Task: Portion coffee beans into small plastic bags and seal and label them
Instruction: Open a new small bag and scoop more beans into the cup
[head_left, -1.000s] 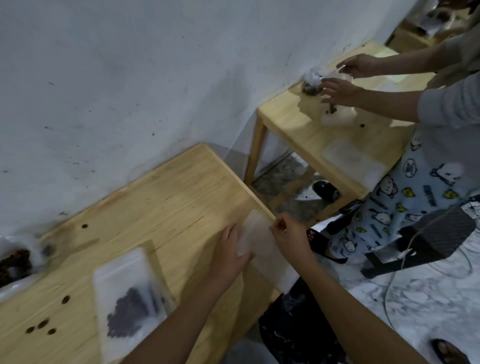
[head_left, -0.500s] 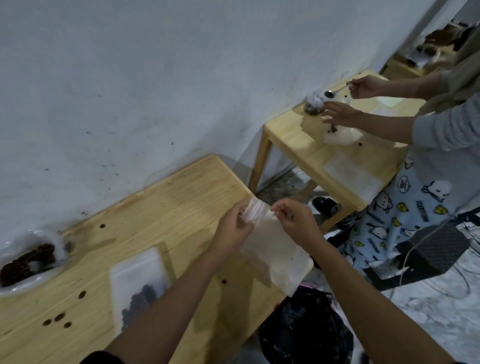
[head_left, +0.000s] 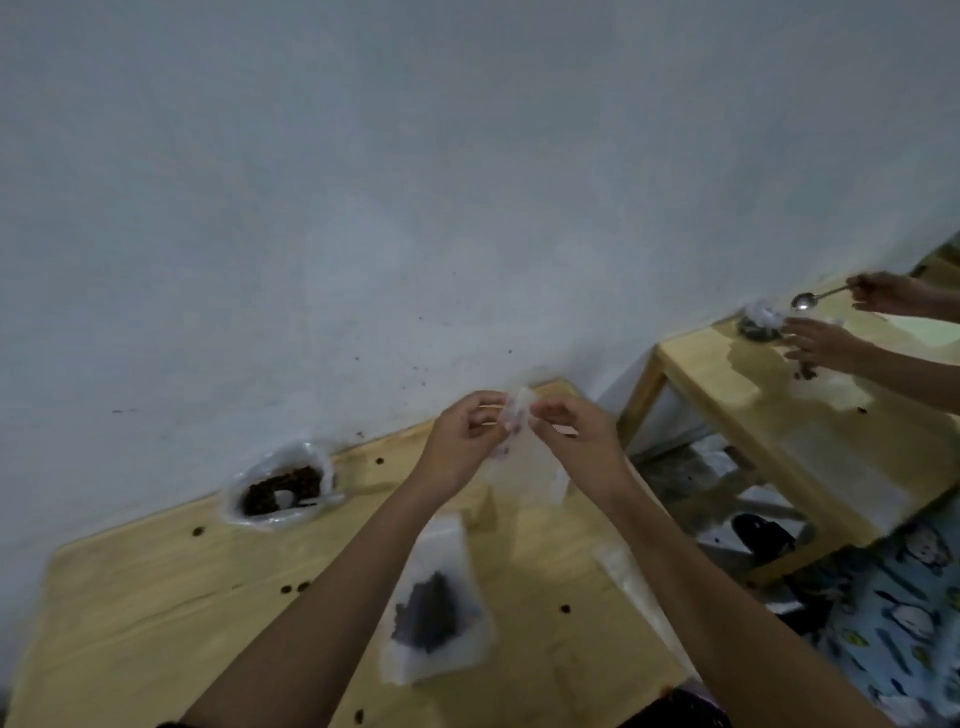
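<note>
Both the left grip (head_left: 462, 441) and right grip (head_left: 576, 441) pinched the mouth of an empty bag (head_left: 524, 462) held above the tabletop (head_left: 156, 623), right of the beans (head_left: 275, 491), seemingly the opening step; next the lips needed parting wide enough for scooping.

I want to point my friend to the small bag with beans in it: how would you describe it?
Find the near wooden table against the wall. Between the person's forearms lies a small clear bag. Unlike the empty bag pinched by the left hand and right hand, it lies flat with a dark clump of beans.
</note>
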